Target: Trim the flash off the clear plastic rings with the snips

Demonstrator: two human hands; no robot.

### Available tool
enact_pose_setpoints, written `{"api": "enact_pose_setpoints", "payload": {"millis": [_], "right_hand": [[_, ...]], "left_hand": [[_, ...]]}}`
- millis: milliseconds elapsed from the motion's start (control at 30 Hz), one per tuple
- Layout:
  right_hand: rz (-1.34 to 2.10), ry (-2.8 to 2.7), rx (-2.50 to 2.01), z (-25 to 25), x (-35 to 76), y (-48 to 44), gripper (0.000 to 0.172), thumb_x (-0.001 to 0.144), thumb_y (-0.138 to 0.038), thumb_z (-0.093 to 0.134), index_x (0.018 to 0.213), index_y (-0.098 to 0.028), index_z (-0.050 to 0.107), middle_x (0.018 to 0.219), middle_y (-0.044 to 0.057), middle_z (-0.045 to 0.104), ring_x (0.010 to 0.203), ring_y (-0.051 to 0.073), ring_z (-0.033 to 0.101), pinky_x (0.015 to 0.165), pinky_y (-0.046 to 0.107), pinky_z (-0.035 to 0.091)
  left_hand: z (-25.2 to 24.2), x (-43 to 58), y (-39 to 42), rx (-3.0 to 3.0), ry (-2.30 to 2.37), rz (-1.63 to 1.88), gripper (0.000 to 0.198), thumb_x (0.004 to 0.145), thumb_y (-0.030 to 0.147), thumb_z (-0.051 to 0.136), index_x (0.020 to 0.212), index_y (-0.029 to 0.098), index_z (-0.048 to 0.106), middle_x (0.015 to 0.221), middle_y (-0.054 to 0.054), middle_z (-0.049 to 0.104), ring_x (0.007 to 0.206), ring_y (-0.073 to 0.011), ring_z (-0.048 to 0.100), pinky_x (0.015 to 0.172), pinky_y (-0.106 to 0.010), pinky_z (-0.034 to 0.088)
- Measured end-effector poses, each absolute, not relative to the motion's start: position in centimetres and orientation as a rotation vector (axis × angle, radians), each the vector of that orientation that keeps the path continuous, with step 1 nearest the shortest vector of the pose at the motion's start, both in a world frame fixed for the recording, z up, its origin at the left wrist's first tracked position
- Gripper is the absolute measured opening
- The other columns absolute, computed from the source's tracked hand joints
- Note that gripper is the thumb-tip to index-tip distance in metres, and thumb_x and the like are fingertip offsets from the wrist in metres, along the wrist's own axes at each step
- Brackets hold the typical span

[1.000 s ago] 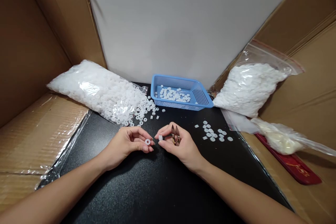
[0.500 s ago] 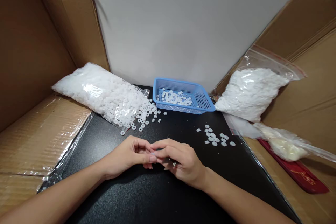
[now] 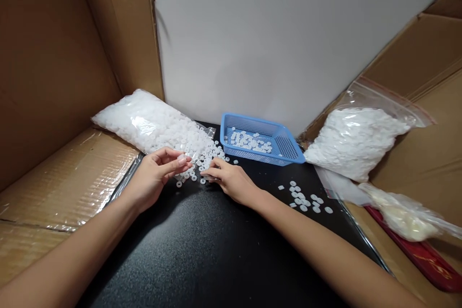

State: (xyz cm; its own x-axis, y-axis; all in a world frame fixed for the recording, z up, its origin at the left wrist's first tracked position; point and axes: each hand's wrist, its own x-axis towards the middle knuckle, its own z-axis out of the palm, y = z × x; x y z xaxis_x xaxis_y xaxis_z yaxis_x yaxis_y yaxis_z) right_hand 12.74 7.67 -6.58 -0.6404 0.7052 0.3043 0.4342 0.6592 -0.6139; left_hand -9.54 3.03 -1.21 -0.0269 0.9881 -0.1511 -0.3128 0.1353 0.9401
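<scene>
My left hand is closed in a pinch over the front of the clear bag full of white plastic rings. Between its thumb and fingers sits a small whitish piece, its exact shape unclear. My right hand reaches left across the black table, its bent fingertips down at the loose white rings spilling from the bag's mouth. Whatever those fingers grip is hidden. Just behind the right hand stands a blue mesh basket with many white pieces inside.
Several white pieces lie scattered on the black table at right. Beyond them lean a zip bag of white parts and a smaller bag with yellowish contents over a red packet. Cardboard flanks the left.
My hands were together over the middle of the table. They have separated and moved towards the loose rings, the left lifting a small whitish piece. The view has shifted slightly.
</scene>
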Motion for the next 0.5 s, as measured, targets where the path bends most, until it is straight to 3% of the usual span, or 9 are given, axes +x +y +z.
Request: {"api": "enact_pose_setpoints", "payload": {"millis": [100, 233, 500], "right_hand": [[0.716, -2.368, -0.876, -6.5, 12.2, 8.3, 0.026, 0.085, -0.003, 0.061, 0.093, -0.024, 0.075, 0.091, 0.002, 0.064, 0.075, 0.016, 0.063, 0.068, 0.027, 0.049], [0.804, -2.327, -0.857, -6.5, 11.9, 8.2, 0.028, 0.088, -0.002, 0.053, 0.092, -0.022, 0.073, 0.097, 0.005, 0.065, 0.086, 0.017, 0.068, 0.074, 0.027, 0.054], [0.931, -2.244, -0.776, -6.5, 11.6, 6.8, 0.019, 0.083, -0.013, 0.067, 0.092, -0.026, 0.076, 0.096, 0.003, 0.075, 0.087, 0.020, 0.070, 0.079, 0.032, 0.052]], "left_hand": [[-1.4, -9.4, 3.0, 0.827, 1.060, 1.289, 0.032, 0.058, 0.024, 0.095, 0.081, 0.016, 0.073, 0.082, -0.003, 0.079, 0.078, -0.0150, 0.073, 0.086, -0.031, 0.056], [-1.7, -9.3, 2.8, 0.809, 1.043, 1.279, 0.038, 0.060, 0.022, 0.093, 0.095, 0.017, 0.077, 0.082, -0.003, 0.078, 0.077, -0.0160, 0.072, 0.086, -0.033, 0.057], [-2.5, -9.5, 2.7, 0.793, 1.048, 1.172, 0.025, 0.068, 0.023, 0.089, 0.090, 0.014, 0.081, 0.087, -0.008, 0.079, 0.082, -0.0183, 0.072, 0.087, -0.034, 0.055]]}}
